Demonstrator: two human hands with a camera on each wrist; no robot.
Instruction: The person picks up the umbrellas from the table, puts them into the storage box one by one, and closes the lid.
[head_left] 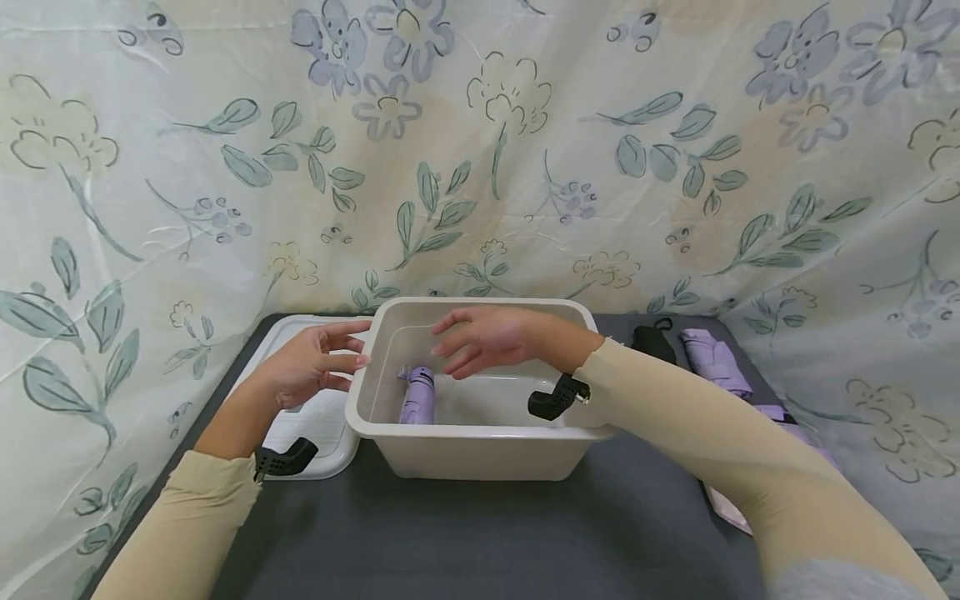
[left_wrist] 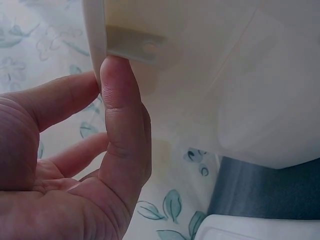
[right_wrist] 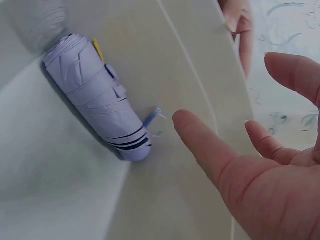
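At my console I read the left hand (head_left: pixel 309 367) pinching the box (head_left: pixel 487 454) at 9 o'clock; the right hand (head_left: pixel 491 340) hovered above, fingers spread, grasping nothing; the umbrella (head_left: pixel 418 398) lay inside at 8 o'clock; placement seemed in hand; withdrawal seemed required next.

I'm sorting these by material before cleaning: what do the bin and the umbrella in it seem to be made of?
Bin: probably hard plastic, smooth with a faint sheen; it has rounded corners and a moulded rim.
Umbrella: its outside looks like thin fabric, fairly matt, judging by the wrapped folds and creases; its frame is hidden.
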